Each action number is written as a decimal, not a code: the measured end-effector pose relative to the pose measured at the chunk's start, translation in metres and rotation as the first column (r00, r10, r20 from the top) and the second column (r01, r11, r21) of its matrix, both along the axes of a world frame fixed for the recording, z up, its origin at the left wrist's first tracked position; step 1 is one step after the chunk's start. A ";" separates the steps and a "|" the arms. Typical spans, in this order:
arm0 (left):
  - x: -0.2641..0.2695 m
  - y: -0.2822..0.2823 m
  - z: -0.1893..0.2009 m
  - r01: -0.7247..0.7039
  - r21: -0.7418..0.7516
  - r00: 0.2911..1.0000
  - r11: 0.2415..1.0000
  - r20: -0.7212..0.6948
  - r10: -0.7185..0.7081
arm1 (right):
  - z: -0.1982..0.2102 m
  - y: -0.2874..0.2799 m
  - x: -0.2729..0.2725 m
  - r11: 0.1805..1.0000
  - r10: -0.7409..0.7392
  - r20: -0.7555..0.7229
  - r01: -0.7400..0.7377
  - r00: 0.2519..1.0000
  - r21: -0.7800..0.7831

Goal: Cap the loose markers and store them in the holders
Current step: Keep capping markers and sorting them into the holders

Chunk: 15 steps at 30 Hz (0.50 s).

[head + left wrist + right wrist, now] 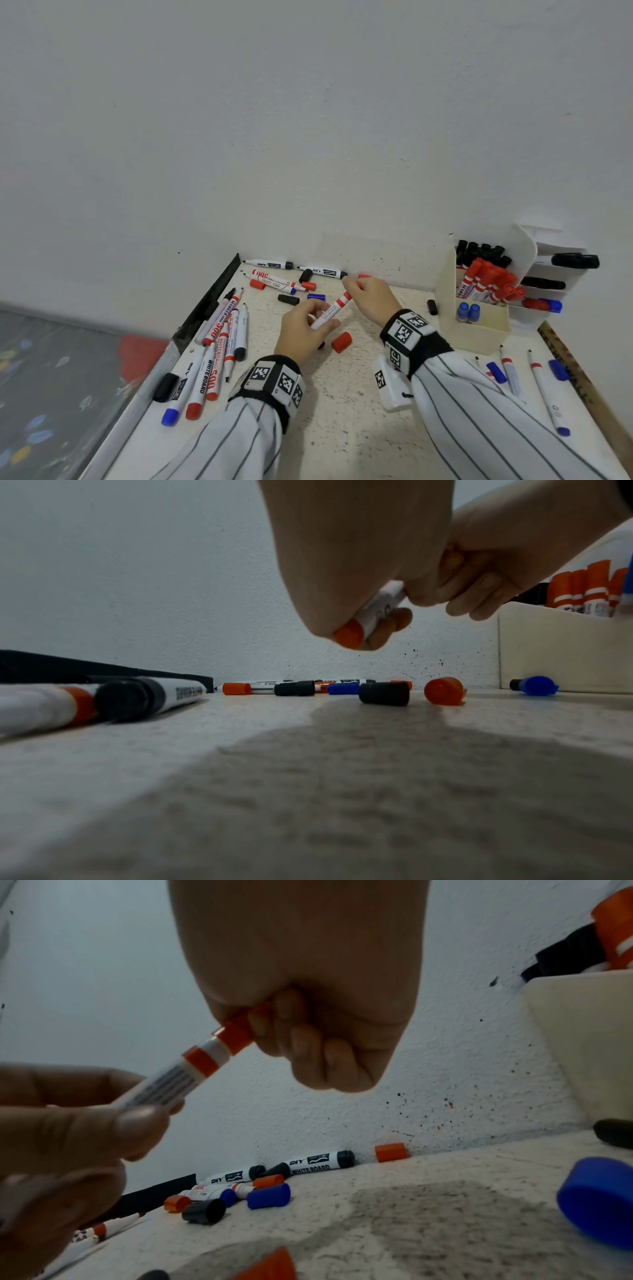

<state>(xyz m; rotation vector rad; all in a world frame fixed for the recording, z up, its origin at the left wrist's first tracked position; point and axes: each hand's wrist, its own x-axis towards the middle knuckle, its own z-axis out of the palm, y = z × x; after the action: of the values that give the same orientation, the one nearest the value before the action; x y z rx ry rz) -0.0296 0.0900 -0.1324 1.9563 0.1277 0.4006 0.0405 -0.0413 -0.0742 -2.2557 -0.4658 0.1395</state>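
A red-and-white marker (331, 310) is held above the table between both hands. My left hand (305, 329) grips its white barrel (378, 607) near the red tail end. My right hand (368, 296) curls round the red cap (236, 1034), which sits on the marker's tip end. A cream holder box (474, 329) at the right holds several red and black markers and two blue ones. Behind it stands a white holder (555, 274) with black markers lying in it.
Loose caps lie on the speckled table (342, 411): a red cap (341, 342) by my left hand, black (288, 299) and blue (315, 296) ones beyond. Several uncapped markers (219, 339) lie left, more (534, 383) lie right. The wall is close behind. A wooden ruler (575, 370) marks the right edge.
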 end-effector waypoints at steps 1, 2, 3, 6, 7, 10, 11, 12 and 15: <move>-0.001 0.000 0.000 -0.010 -0.009 1.000 1.000 0.003 0.010 | -0.001 0.000 -0.002 1.000 -0.017 -0.008 0.017 1.000 0.020; -0.001 0.001 0.001 -0.012 -0.007 1.000 1.000 0.002 0.012 | -0.002 0.001 -0.003 0.999 -0.025 -0.010 0.025 1.000 0.030; -0.002 0.001 0.001 -0.006 0.008 1.000 1.000 -0.001 0.006 | -0.002 0.001 -0.004 0.999 -0.030 -0.011 0.031 0.999 0.035; -0.004 -0.001 0.003 0.021 0.041 1.000 0.999 -0.003 -0.021 | -0.003 0.003 -0.007 0.998 -0.032 -0.012 0.032 0.999 0.047; -0.005 -0.002 0.004 0.035 0.038 0.999 0.999 -0.004 -0.035 | -0.003 0.004 -0.007 0.998 -0.027 -0.012 0.028 1.000 0.051; -0.006 -0.003 0.006 0.078 -0.026 0.996 0.997 -0.045 -0.080 | -0.001 0.004 -0.009 0.998 0.006 0.000 -0.006 1.000 0.055; -0.007 -0.003 0.007 0.098 -0.084 0.992 0.992 -0.071 -0.104 | -0.001 0.004 -0.010 0.998 0.022 0.002 -0.022 1.000 0.057; -0.007 -0.003 0.008 0.118 -0.147 0.986 0.982 -0.099 -0.134 | -0.002 0.003 -0.011 0.997 0.040 0.001 -0.040 0.999 0.062; -0.010 -0.005 0.013 0.150 -0.298 0.964 0.943 -0.169 -0.207 | -0.003 0.001 -0.011 0.992 0.092 -0.012 -0.091 0.996 0.092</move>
<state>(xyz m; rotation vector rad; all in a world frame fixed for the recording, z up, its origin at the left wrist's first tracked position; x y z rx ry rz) -0.0394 0.0853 -0.1198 1.7025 0.1260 0.0601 0.0296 -0.0402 -0.0775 -2.1436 -0.5563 0.1795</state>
